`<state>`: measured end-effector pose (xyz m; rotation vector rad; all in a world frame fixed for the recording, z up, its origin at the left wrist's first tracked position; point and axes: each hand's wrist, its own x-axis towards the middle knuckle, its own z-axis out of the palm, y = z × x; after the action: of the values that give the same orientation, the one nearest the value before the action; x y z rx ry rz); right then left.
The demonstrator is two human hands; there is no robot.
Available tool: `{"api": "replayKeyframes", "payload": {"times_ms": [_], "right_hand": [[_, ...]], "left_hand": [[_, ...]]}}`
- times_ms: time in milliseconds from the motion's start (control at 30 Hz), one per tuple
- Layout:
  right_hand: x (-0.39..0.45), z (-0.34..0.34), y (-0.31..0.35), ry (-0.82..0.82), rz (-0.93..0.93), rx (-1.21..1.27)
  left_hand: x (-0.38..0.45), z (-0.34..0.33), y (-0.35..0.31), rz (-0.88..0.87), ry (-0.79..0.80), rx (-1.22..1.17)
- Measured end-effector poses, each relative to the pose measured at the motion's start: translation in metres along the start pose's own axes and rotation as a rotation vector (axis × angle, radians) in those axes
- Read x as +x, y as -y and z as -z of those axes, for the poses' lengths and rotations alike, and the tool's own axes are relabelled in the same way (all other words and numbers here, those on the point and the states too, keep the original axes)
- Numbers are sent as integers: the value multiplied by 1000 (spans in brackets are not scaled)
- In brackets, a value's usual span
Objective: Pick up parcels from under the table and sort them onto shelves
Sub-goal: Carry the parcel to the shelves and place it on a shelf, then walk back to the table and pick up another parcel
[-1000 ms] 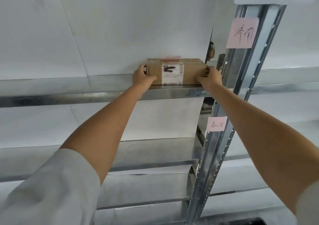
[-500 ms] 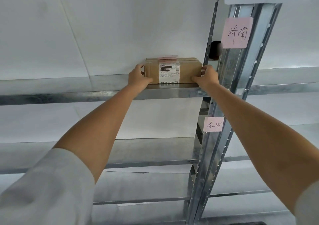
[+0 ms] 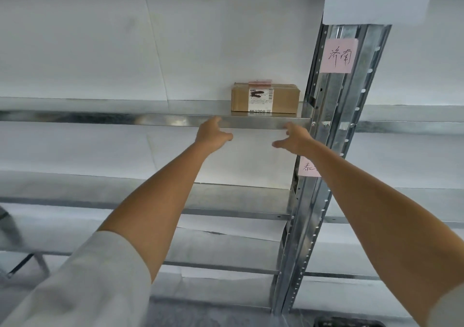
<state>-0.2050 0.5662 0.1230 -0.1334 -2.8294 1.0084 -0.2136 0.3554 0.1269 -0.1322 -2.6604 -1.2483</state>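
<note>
A brown cardboard parcel (image 3: 265, 99) with a white shipping label and a pink slip on top rests on the upper metal shelf (image 3: 150, 119), close to the upright post. My left hand (image 3: 212, 133) hangs just below the shelf's front edge, fingers apart, holding nothing. My right hand (image 3: 292, 138) is level with it to the right, also spread and empty. Both hands are apart from the parcel.
A perforated steel upright (image 3: 334, 135) stands right of the parcel, carrying a pink handwritten tag (image 3: 339, 55) and a second pink tag (image 3: 307, 167) partly behind my right forearm. Lower metal shelves (image 3: 226, 201) run beneath. White sheeting backs the rack.
Both hands have let go of the parcel and dropped back below the shelf edge. The parcel stays on the shelf.
</note>
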Motion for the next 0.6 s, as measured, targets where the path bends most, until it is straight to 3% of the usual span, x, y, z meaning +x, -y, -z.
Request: {"api": "replayKeyframes", "payload": {"times_ms": [333,600], "right_hand": [[-76,-92,97,195,155,-130],[-177,-249,260,413,423,-191]], "left_hand": [[-96,104,85,159,-56,12],[-220,263,223,418,-198,91]]}}
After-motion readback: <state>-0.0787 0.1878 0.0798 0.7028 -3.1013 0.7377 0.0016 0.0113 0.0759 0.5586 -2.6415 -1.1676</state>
